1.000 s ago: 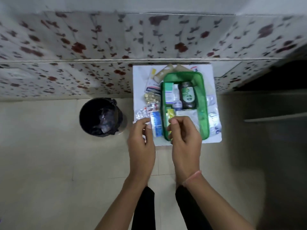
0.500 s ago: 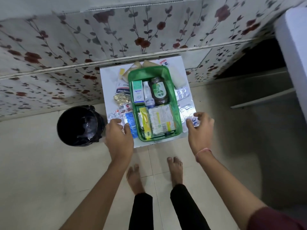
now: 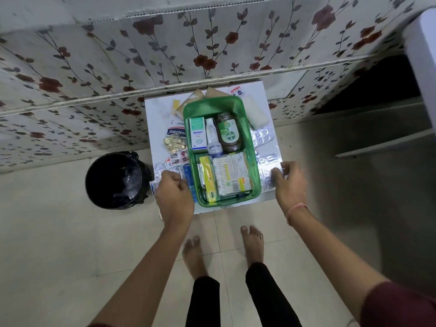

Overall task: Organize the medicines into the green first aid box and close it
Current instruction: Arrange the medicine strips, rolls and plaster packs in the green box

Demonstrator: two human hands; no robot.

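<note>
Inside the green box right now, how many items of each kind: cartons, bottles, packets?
Inside the green box:
Cartons: 2, the Optibex carton and a yellow carton
Bottles: 2, the Dettol bottle and a white bottle
Packets: 1, the printed packet
Total: 5 clearly visible; anything beneath them is hidden.

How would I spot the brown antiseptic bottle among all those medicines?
Find the green first aid box open on the small white table against the flowered wall. In its far compartment three things lie side by side: the brown bottle is the rightmost, beside a slim white bottle and a white-and-green carton. It alone is dark, with a round green label.
</note>
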